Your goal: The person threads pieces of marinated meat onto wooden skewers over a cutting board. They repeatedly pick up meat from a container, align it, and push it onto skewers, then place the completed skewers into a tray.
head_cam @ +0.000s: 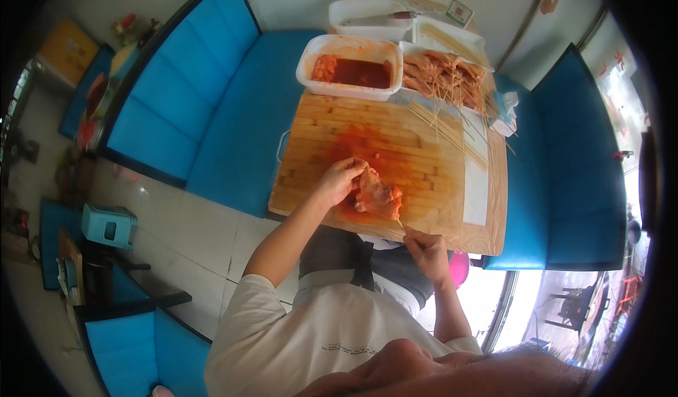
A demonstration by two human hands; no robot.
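Note:
My left hand (341, 181) grips the upper left end of a piece of raw, red-marinated meat (378, 196) above the front of a wooden cutting board (312, 132). At the board's front edge, my right hand (426, 249) pinches a thin wooden skewer (401, 226), whose far end meets the lower end of the meat. Red liquid stains the board's middle. Behind the board stands a white plastic tub (349, 92) with red marinade and meat chunks. To its right, a white tray holds skewered raw meat (447, 77). Bare skewers (450, 135) lie on the board's right side.
At the back stand a white tub (344, 26) with a knife (400, 15) across it and a tray of skewers (450, 39). A tissue pack (506, 114) sits at the table's right edge. Blue padded benches (238, 127) flank the table; a turquoise stool (108, 226) is far left.

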